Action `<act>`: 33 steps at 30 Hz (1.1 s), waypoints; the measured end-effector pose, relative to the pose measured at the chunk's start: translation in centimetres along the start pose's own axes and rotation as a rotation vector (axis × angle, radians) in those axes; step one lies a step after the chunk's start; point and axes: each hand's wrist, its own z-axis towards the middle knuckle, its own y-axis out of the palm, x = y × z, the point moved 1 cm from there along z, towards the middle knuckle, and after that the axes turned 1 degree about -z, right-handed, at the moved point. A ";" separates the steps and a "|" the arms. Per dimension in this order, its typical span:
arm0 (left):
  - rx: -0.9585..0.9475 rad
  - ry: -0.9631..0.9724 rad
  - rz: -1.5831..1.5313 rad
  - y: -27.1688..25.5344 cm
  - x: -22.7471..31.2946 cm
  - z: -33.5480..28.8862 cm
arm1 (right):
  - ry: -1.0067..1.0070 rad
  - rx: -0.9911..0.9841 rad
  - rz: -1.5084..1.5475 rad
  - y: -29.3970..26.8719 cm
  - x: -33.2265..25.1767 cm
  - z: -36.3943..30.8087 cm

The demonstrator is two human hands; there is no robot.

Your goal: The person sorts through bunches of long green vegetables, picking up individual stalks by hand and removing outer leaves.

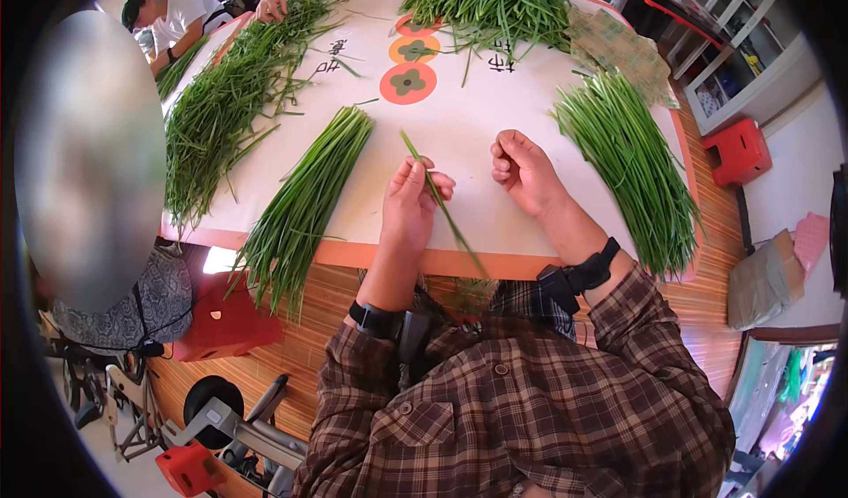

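Between the thumb and fingers of my left hand (408, 199) is a thin green chive stalk (458, 234), slanting down toward the table's near edge. My right hand (530, 173) is raised to its right, fingers curled and thumb pressed against them; whatever it may pinch is too small to make out. A neat bunch of chives (305, 199) lies left of my left hand, its lower ends hanging past the table edge. Right of my right hand rests another aligned bunch of chives (625, 175).
The white table (353, 175) has an orange border and printed round fruit. A loose heap of chives (221, 114) covers its left side; another pile (490, 7) lies at the far side by a woven mat (623, 52). Another person's hand (272, 3) touches the left heap. Red stools (740, 152) stand nearby.
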 end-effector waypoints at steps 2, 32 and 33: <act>0.010 0.009 -0.069 -1.0 0.0 0.0 | 0.072 -0.062 -0.156 0.7 0.3 -0.5; -0.037 0.109 -0.176 -2.3 -0.5 0.3 | 0.306 -0.099 -0.603 -2.1 -4.7 -10.4; -0.039 0.110 -0.175 -2.3 -0.5 0.3 | 0.269 -0.062 -0.614 -2.4 -5.1 -10.9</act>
